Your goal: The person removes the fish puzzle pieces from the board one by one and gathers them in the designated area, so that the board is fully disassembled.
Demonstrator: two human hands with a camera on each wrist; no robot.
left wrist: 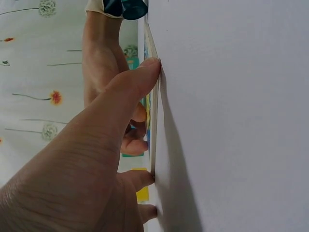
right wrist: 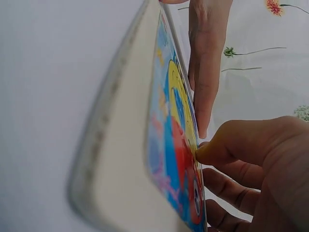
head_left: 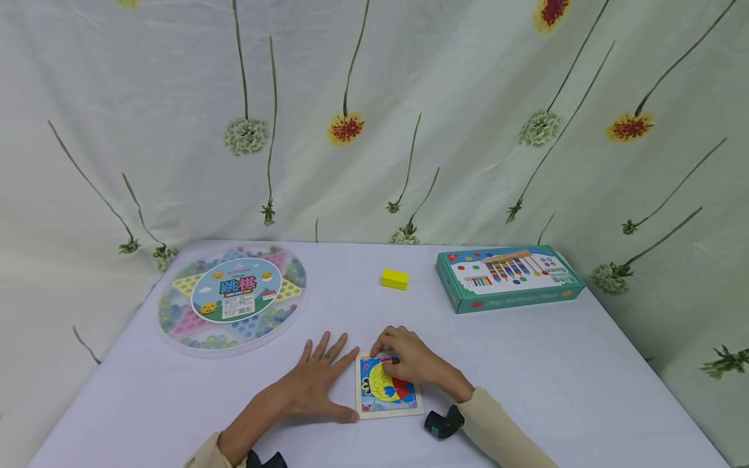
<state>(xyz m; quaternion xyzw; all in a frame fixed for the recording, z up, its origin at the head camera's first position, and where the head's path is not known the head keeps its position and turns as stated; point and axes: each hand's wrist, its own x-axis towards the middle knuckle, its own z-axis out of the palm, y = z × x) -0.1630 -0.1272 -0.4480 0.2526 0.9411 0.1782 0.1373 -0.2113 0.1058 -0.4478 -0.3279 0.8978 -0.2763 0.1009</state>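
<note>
A small square fish jigsaw puzzle point(head_left: 383, 385) in a pale wooden frame lies on the white table. My left hand point(head_left: 313, 387) has its fingers spread, and the thumb and index fingertip touch the frame's left edge. Over the upper right of the puzzle, my right hand point(head_left: 409, 356) bends its fingers down onto the picture. In the right wrist view, the right thumb point(right wrist: 212, 153) touches the picture surface point(right wrist: 181, 140), with the other fingers bent behind it. Whether a piece is pinched there cannot be made out. No piece appears lifted.
A round Chinese checkers set point(head_left: 236, 289) with marbles lies at the back left. A yellow block point(head_left: 394, 279) is beyond the puzzle. The green ring game box point(head_left: 509, 278) stands at the back right. Behind the table hangs a flowered cloth point(head_left: 374, 130).
</note>
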